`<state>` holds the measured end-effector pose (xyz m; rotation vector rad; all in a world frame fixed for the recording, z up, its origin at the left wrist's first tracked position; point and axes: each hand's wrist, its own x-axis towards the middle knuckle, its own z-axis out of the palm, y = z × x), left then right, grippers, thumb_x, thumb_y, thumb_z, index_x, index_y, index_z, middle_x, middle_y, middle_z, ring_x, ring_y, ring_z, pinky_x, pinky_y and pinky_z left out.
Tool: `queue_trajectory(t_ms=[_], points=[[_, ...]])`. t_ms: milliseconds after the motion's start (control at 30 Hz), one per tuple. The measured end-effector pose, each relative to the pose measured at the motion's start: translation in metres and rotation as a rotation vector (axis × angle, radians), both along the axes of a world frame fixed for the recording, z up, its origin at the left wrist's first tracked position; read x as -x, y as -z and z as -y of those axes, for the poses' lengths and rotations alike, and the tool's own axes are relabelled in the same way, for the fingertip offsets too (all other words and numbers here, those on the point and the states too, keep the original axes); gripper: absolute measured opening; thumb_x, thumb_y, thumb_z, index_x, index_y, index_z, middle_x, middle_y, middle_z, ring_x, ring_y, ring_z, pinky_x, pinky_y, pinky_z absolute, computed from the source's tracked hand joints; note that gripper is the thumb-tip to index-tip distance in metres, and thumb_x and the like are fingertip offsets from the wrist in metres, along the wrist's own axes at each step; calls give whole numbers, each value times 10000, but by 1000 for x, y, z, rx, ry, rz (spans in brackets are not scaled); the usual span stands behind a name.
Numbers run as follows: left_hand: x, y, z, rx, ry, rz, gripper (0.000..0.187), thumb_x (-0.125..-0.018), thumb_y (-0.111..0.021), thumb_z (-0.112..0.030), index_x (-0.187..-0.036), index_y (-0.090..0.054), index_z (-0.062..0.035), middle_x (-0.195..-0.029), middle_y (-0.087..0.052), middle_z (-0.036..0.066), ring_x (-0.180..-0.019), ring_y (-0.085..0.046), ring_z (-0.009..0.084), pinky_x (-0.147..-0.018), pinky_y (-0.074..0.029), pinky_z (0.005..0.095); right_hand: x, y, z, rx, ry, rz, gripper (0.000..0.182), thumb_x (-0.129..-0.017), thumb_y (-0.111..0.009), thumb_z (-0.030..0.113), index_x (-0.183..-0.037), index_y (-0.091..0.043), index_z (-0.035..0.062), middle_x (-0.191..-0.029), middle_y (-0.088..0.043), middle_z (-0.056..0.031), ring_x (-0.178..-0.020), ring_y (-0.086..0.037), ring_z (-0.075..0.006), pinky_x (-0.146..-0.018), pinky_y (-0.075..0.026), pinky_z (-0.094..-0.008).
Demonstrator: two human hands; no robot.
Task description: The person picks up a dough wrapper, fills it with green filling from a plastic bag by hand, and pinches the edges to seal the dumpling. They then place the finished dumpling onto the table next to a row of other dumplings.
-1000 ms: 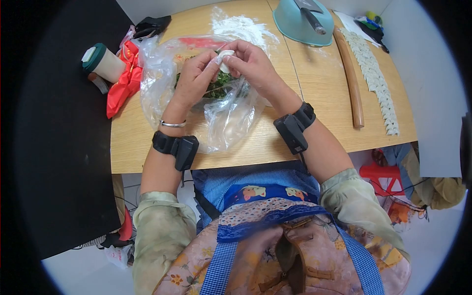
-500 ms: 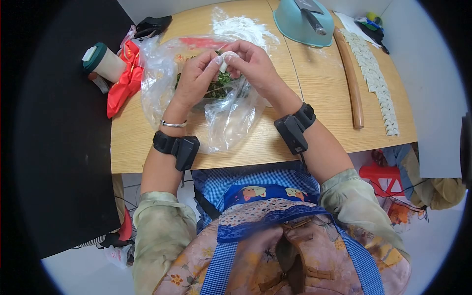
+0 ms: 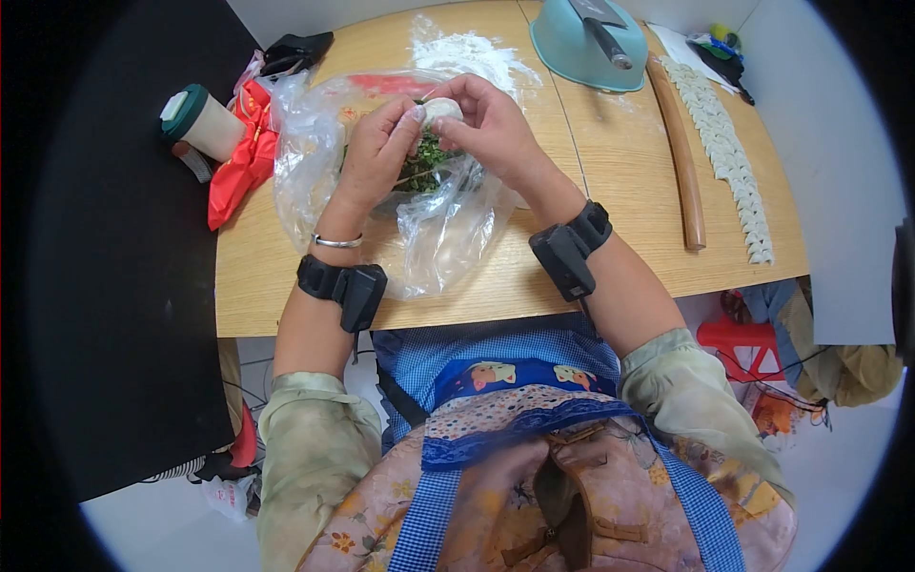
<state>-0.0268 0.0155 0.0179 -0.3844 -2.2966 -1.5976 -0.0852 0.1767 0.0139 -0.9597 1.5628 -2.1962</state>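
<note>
A small white dumpling point(image 3: 442, 111) is pinched between my two hands, its pale rounded side showing. My left hand point(image 3: 377, 153) has its thumb and fingertips closed on the near-left edge. From the other side, my right hand point(image 3: 496, 132) curls its fingers around the far edge, thumb low at the front. Just beneath are chopped greens point(image 3: 431, 164) inside a clear plastic bag point(image 3: 443, 243), partly covered by my hands.
White flour point(image 3: 467, 55) is spread behind the bag. A teal basin point(image 3: 581, 59) with a dark-bladed tool point(image 3: 607, 40) on it stands at back right. Beside a wooden rolling pin point(image 3: 679, 157) lie rows of finished dumplings point(image 3: 726, 153). At left are a cup point(image 3: 212, 129) and red bag point(image 3: 238, 176).
The dumpling has turned in my fingers, so more of its rounded white face shows. My right thumb has shifted lower along it. My arms have barely moved.
</note>
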Motion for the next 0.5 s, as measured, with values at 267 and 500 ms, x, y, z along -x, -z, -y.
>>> queue_trajectory(t_ms=[267,500], points=[[-2,-3,-3,-165,-60,53,244,-993,-469,-217,-830,-535,-49,-720,-495,-24,-667,-451,57,-616,-381,213,0,2,-2,-185,279,-348,236,-803,-671,85,-1007,-593,-5,-753,-628,-64,-651,-597,-123,-622,-496,-257],[0,0,2,-81,-34,36,224,-985,-478,-204,-827,-530,-55,-721,-489,-28,-674,-454,56,-624,-383,211,-2,1,-2,-223,379,-438,234,-796,-678,102,-986,-594,-5,-736,-629,-103,-625,-605,-171,-601,-495,-279]])
